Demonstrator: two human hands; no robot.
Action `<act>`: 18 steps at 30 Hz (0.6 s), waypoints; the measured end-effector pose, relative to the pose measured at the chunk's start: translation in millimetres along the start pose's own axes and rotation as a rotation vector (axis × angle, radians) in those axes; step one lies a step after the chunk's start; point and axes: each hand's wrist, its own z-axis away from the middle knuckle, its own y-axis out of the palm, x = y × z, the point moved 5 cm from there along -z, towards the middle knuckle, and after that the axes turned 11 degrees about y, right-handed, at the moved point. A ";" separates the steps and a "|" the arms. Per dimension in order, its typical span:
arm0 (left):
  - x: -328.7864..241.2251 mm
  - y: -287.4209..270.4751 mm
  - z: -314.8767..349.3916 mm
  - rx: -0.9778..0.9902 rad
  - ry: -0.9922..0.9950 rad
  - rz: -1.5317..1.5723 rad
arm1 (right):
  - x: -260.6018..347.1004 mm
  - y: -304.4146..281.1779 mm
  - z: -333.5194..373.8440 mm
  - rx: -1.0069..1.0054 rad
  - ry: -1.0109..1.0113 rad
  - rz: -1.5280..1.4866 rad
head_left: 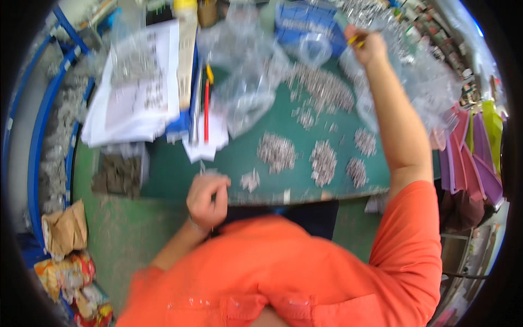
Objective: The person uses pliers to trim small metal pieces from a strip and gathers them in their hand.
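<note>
My right hand [372,50] reaches to the far right of the green table, beside a blue plastic basket [305,24]. Its fingers are closed on a small yellow object [356,41] whose kind I cannot make out. Close to the table's front edge, my left hand [208,200] has its fingers curled in. Whatever it may hold is hidden. Small grey metal pieces lie in heaps to its right: a little pale heap [250,180], a larger one [277,153], and several more, including one [323,163] in the middle. Loose pieces [321,87] spread behind them.
Clear plastic bags [239,82] cover the back middle and right. Stacked printed papers [139,82], a red pen [206,111] and a bin of dark pieces [120,173] occupy the left. Blue shelving [41,125] stands left; pink and purple holders [471,150] stand right.
</note>
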 end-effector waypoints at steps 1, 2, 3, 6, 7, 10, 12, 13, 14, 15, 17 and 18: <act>4.4 1.0 -0.6 -0.006 -0.034 0.036 | -3.9 4.2 12.9 0.112 0.109 -0.066; 6.2 -3.9 0.4 -0.030 -0.060 0.046 | -4.0 17.3 51.0 0.179 0.111 0.032; 7.6 -4.3 0.5 -0.044 -0.129 0.081 | -6.7 13.7 80.3 0.345 0.164 0.050; 6.8 -0.9 -3.6 -0.022 -0.227 0.089 | -40.6 1.0 191.8 0.544 0.147 0.288; 5.6 3.2 -9.4 0.042 -0.181 0.067 | -53.0 -4.0 223.5 0.537 0.177 0.394; -3.6 20.8 -30.8 0.311 -0.085 0.027 | -90.7 -19.7 288.3 0.515 0.245 0.646; -4.3 31.3 -29.3 0.412 -0.112 -0.024 | -114.3 -23.9 312.5 0.506 0.244 0.685; -4.0 34.9 -25.8 0.461 -0.118 -0.057 | -125.8 -23.9 322.3 0.504 0.177 0.698; -3.4 38.6 -22.6 0.511 -0.123 -0.088 | -138.1 -26.8 327.1 0.494 0.149 0.789; -2.4 40.4 -20.5 0.502 -0.139 -0.085 | -143.3 -23.1 333.7 0.489 0.133 0.835; -1.5 41.1 -18.5 0.509 -0.135 -0.102 | -149.9 -12.7 343.4 0.501 0.031 0.924; -1.9 41.1 -18.6 0.510 -0.132 -0.109 | -151.1 -6.8 346.2 0.514 -0.058 0.967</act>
